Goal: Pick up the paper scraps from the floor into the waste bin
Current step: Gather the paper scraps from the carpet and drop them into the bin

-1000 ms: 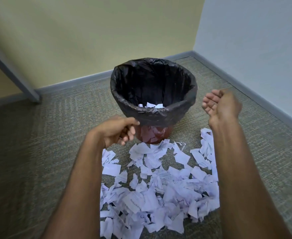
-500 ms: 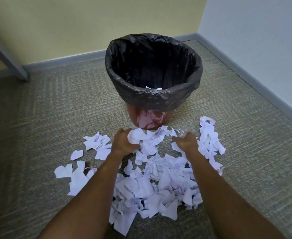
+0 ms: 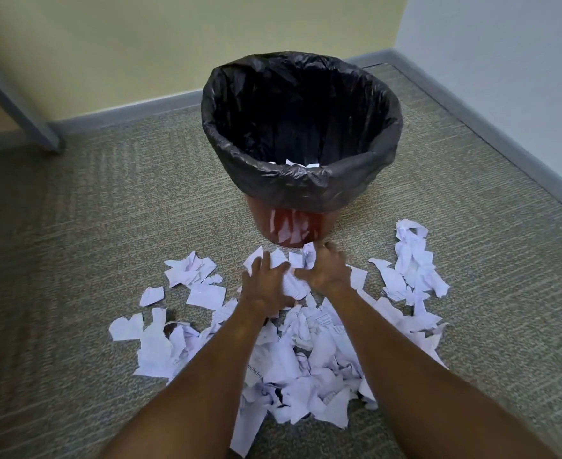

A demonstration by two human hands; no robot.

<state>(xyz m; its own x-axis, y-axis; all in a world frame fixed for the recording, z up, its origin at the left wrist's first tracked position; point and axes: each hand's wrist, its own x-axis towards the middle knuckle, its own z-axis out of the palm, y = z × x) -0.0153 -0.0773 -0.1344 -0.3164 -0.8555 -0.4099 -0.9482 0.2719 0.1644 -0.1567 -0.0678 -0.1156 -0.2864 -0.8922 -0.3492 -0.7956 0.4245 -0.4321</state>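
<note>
A heap of white torn paper scraps (image 3: pixel 306 359) covers the carpet in front of a red waste bin (image 3: pixel 293 226) lined with a black bag (image 3: pixel 306 180). A few scraps lie inside the bin (image 3: pixel 301 164). My left hand (image 3: pixel 266 286) and my right hand (image 3: pixel 326 270) press down side by side on the far end of the heap, just before the bin's base. Both hands curl around a bunch of scraps (image 3: pixel 293 283) squeezed between them. More scraps trail to the right (image 3: pixel 412 260) and to the left (image 3: pixel 190 270).
The bin stands near a room corner with a yellow wall behind and a pale wall (image 3: pixel 505 61) at right, both with grey skirting. A grey slanted leg (image 3: pixel 18 107) meets the floor at the far left. Bare carpet (image 3: pixel 74 226) lies left of the scraps.
Both hands came down from beside the bin's rim to the scraps on the floor, then drew together around a bunch of paper. The view has tilted slightly.
</note>
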